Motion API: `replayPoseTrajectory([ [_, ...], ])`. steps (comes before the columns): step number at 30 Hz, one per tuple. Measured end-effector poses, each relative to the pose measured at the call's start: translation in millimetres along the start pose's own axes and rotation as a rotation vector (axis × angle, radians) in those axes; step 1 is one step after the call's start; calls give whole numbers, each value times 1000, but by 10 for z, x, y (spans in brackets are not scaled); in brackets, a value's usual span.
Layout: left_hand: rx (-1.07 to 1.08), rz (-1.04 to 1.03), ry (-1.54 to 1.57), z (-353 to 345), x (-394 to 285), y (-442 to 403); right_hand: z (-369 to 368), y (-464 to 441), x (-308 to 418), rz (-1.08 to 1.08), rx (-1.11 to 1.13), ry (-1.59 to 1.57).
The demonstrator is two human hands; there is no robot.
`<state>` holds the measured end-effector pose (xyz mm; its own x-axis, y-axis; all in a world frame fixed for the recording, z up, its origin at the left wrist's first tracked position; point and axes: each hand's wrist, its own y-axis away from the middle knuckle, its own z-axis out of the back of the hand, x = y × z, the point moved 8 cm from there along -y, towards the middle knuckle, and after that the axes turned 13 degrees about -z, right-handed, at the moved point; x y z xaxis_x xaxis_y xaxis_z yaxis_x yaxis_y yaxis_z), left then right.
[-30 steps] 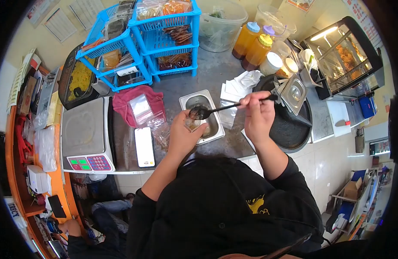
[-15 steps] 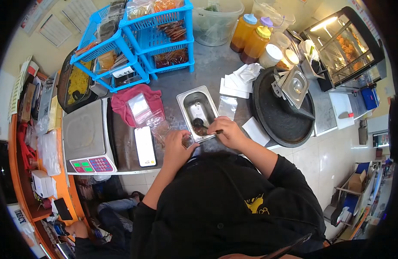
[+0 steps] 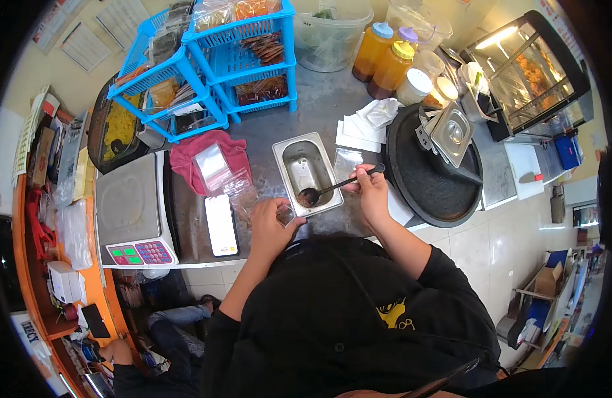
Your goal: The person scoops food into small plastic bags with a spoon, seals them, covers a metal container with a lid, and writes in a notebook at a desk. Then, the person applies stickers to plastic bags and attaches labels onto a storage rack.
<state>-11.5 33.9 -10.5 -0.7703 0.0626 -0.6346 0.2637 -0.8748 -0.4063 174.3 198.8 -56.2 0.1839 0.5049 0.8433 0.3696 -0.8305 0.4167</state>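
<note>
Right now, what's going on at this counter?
The person's right hand holds a long-handled black spoon, its bowl down inside a rectangular silver metal pan, at the near end. The left hand is by the pan's near left corner, holding what looks like a small clear plastic bag. To the left, a phone with a bright white screen lies near more clear bags, partly on a dark pink cloth.
</note>
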Motion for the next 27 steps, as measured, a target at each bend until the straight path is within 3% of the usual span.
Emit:
replayPoseTrajectory([
  [7, 5, 65, 13, 31, -2, 0, 237, -7, -235, -298, -113, -179],
  [10, 0, 107, 22, 43, 20, -5, 207, -7, -116, -241, -108, -203],
  [13, -19, 124, 26, 98, -21, -57, 138, -8, 126, -98, -25, -192],
  [17, -48, 89, 29, 248, -215, -241, -272, 288, 812, 280, 208, -222],
  [25, -156, 21, 8, 354, -386, -457, -864, 1205, 1368, 1008, 556, 192],
  [27, -197, 43, 54, 384, -391, -467, -904, 1312, 1355, 1066, 576, 272],
])
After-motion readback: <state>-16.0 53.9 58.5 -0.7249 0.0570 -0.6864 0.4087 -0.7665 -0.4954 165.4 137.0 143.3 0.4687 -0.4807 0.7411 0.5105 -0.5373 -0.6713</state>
